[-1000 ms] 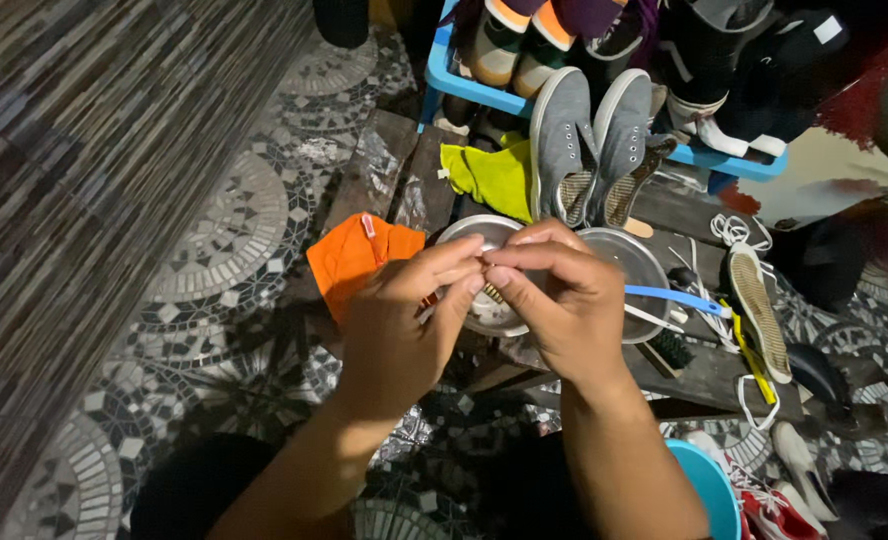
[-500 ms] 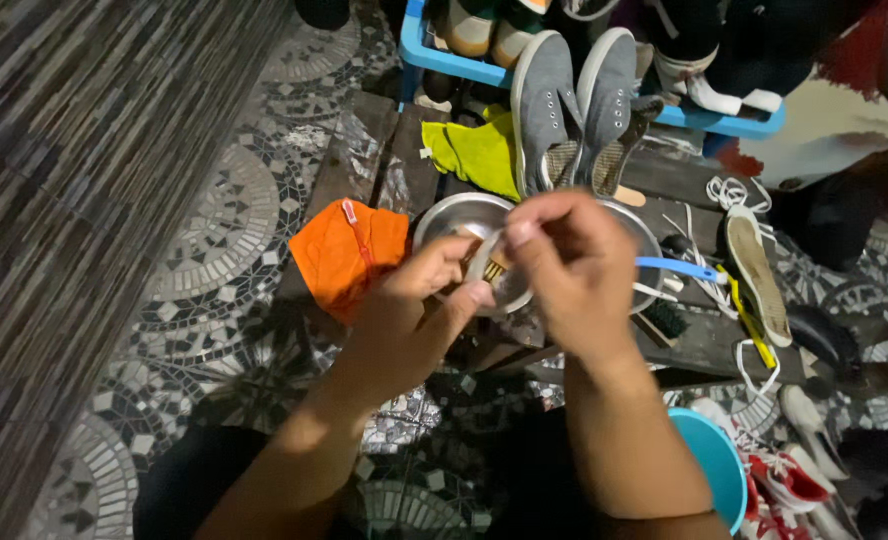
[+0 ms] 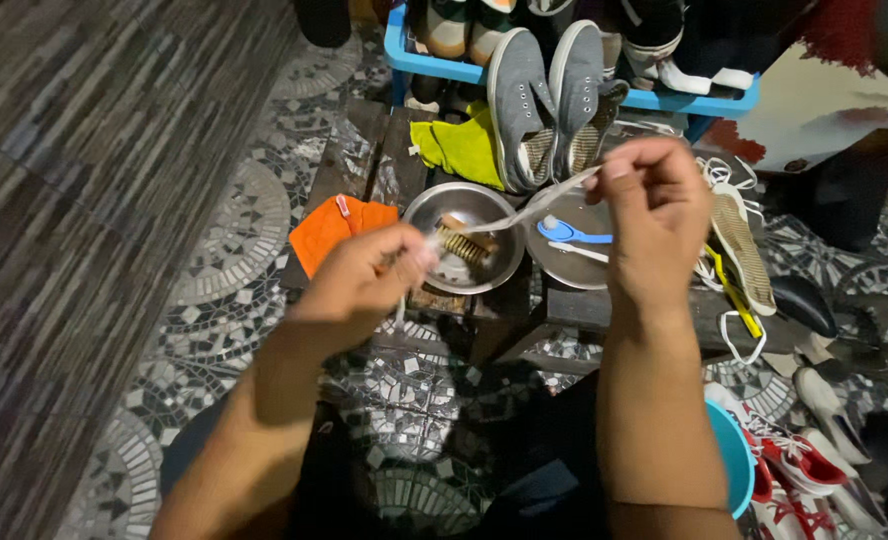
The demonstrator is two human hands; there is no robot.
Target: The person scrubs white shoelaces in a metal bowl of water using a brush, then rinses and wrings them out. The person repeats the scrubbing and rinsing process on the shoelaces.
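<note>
1. A shoelace [image 3: 524,212] is stretched between the left hand [image 3: 364,280] at 8 o'clock and the right hand [image 3: 654,215] at 2 o'clock.
2. Below it, a bowl [image 3: 444,215] holds a brush [image 3: 462,240].
3. A cloth [image 3: 336,230] lies at the bowl's 9 o'clock, a plate [image 3: 574,270] at its 3 o'clock.
4. A toothbrush [image 3: 569,232] lies on the plate.
5. A pair of shoes [image 3: 549,95] stands at the bowl's 1 o'clock.

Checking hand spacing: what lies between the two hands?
In the head view, a pale shoelace stretches taut from left hand to right hand, above a metal bowl.
</note>
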